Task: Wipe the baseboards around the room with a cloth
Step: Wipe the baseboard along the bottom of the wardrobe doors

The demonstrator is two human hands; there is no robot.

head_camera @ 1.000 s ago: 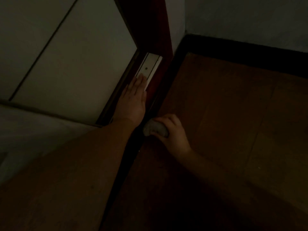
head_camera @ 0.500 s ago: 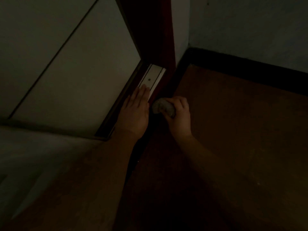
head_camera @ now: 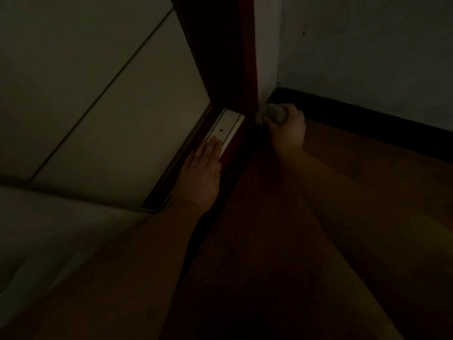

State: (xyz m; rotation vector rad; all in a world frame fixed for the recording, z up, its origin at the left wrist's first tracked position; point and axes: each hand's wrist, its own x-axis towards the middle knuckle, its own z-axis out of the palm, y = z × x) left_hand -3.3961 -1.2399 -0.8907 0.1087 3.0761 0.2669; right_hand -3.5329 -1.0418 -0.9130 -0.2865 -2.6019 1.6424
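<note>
- Dim room corner: brown floor (head_camera: 367,204), pale wall (head_camera: 367,57) on the right, dark red door frame (head_camera: 220,57) in the middle, light tiles (head_camera: 98,94) past the threshold on the left.
- Baseboard (head_camera: 367,119) is a dark strip along the foot of the wall, running from the corner by the frame out to the right edge of view.
- Right hand (head_camera: 286,133) grips the cloth (head_camera: 270,114): fingers curled round a balled grey wad, which is pressed into the corner where baseboard meets frame.
- Left hand (head_camera: 203,173) holds nothing. It lies flat, fingers straight, on the white strip (head_camera: 226,126) in the threshold, at the floor's left edge; looks like a brace for body weight.
- Step in hand, my read: wiping the short stretch beside the frame, now at its corner end. The long run along the right wall looks not yet done from here, but it's too dark to see dust or streaks, so can't confirm.
- Next move calls for: turn the cloth round the corner, keep it pressed to the baseboard face, drag right along the wall.
- Left hand would need to leave the strip and re-plant on the floor as the body shifts right.
- Reach is near full already, so shuffle first, then wipe.
</note>
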